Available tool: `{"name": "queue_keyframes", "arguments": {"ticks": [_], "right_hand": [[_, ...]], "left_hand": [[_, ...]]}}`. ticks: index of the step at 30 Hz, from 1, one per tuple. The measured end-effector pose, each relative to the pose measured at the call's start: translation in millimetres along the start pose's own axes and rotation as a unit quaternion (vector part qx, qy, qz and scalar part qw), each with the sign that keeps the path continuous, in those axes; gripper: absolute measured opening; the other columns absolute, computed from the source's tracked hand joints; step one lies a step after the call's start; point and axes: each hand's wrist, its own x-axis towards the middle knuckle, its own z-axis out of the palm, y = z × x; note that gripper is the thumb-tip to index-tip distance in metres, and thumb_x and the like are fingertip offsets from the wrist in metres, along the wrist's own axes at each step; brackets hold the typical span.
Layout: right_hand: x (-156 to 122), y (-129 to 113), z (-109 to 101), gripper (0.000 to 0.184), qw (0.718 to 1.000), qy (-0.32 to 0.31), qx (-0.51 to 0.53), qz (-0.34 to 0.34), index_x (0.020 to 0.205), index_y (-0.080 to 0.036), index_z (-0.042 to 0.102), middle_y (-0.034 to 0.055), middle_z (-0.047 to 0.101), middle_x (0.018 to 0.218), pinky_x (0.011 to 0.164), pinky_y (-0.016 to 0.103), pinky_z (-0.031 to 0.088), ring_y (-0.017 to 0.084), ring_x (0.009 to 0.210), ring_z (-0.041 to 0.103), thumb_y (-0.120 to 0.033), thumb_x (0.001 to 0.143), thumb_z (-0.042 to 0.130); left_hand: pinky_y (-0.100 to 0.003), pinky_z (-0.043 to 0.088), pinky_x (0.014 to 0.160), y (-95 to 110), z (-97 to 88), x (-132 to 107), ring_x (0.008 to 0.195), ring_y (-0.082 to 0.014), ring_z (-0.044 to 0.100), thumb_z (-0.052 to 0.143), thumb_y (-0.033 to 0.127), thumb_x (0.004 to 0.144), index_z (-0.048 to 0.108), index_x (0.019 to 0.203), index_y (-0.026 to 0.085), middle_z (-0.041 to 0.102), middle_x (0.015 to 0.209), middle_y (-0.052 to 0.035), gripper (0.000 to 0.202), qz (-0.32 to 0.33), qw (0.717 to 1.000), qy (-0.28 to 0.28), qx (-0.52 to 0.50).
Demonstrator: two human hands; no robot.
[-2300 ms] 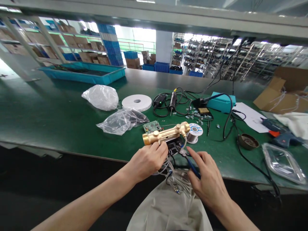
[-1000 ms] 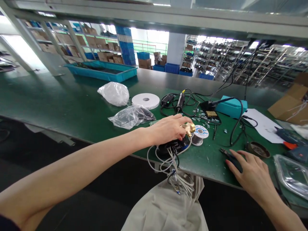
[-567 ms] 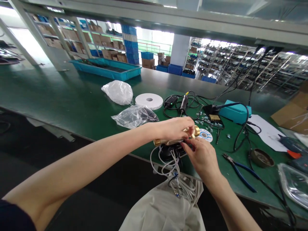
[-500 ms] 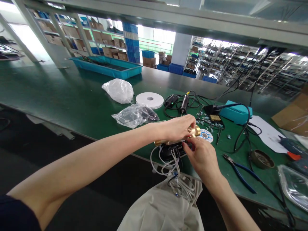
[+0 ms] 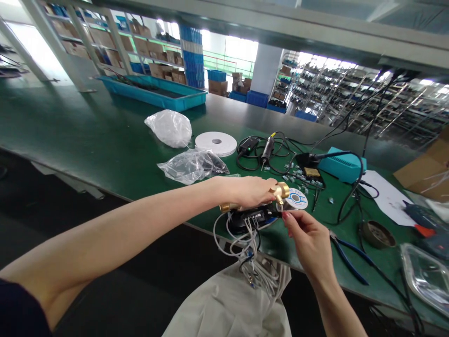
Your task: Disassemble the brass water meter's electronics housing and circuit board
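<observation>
My left hand [image 5: 250, 192] is wrapped over a brass pipe fitting [image 5: 280, 191] that rests on a black module [image 5: 250, 217] near the front edge of the green bench [image 5: 105, 145]. White and grey wires [image 5: 245, 243] hang from the module over the edge. My right hand [image 5: 308, 238] is just below the fitting's right end, its fingertips pinched on a thin white wire by the brass end. A solder spool [image 5: 296, 199] lies right behind the fitting.
Blue-handled pliers [image 5: 347, 255] lie to the right of my right hand. Behind are a teal soldering station [image 5: 342, 164], black cables [image 5: 259, 150], a white tape roll [image 5: 215, 142], plastic bags [image 5: 191, 164], a teal tray [image 5: 154, 91]. A clear lid [image 5: 424, 276] sits far right.
My right hand put the pliers down on the bench, came back to the fitting and now pinches a wire at its right end. My left hand stays on the brass fitting.
</observation>
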Motion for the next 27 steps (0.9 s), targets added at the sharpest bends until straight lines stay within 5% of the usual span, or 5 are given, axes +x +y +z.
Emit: {"name": "queue_keyframes", "arguments": {"ticks": [3,7,14,20,27], "right_hand": [[5,-4,-7,0.033,0.992,-0.035,0.105,0.053,0.070,-0.016,0.062,-0.0013,0.053,0.060,0.050,0.023,0.030,0.009,0.052,0.040,-0.048,0.077,0.063],[20,-23,-13,0.030,0.969,-0.054,0.214,0.110,0.071,-0.015,0.063,-0.0002,0.056,0.064,0.047,0.020,0.032,0.007,0.052,0.040,-0.044,0.073,0.068],[93,-76,13,0.028,0.973,-0.094,0.189,0.096,0.070,-0.013,0.065,0.0021,0.062,0.067,0.049,0.018,0.041,0.007,0.055,0.050,-0.039,0.067,0.075],[177,-90,92,0.022,0.981,-0.171,-0.012,0.089,0.064,-0.010,0.061,0.0013,0.061,0.057,0.039,0.017,0.034,0.005,0.043,0.048,-0.026,0.079,0.064],[230,-89,185,0.026,0.979,-0.175,-0.080,0.067,0.083,-0.010,0.059,-0.0036,0.057,0.066,0.047,0.018,0.045,0.005,0.050,0.051,-0.034,0.089,0.053]], "left_hand": [[-0.030,0.045,0.082,-12,-8.0,-5,0.099,-0.0197,0.060,0.031,0.038,0.097,0.052,0.117,0.016,0.062,0.114,-0.0100,0.036,0.001,0.999,0.041,-0.031],[-0.028,0.046,0.081,-35,-12.9,-31,0.097,-0.0172,0.061,0.037,0.035,0.096,0.055,0.117,0.016,0.064,0.111,-0.0070,0.034,-0.030,0.973,0.207,-0.096],[-0.026,0.048,0.076,-69,41.7,-107,0.080,-0.0149,0.062,0.043,0.031,0.094,0.061,0.098,0.017,0.066,0.084,-0.0028,0.024,-0.151,0.840,0.509,-0.112],[-0.024,0.052,0.071,-103,101.4,-130,0.075,-0.0151,0.064,0.043,0.030,0.094,0.061,0.089,0.020,0.067,0.084,-0.0015,0.021,-0.211,0.840,0.493,-0.081],[-0.026,0.052,0.065,-120,110.1,-127,0.071,-0.0156,0.065,0.040,0.024,0.094,0.060,0.089,0.020,0.067,0.079,-0.0026,0.021,-0.199,0.842,0.501,-0.004]]}}
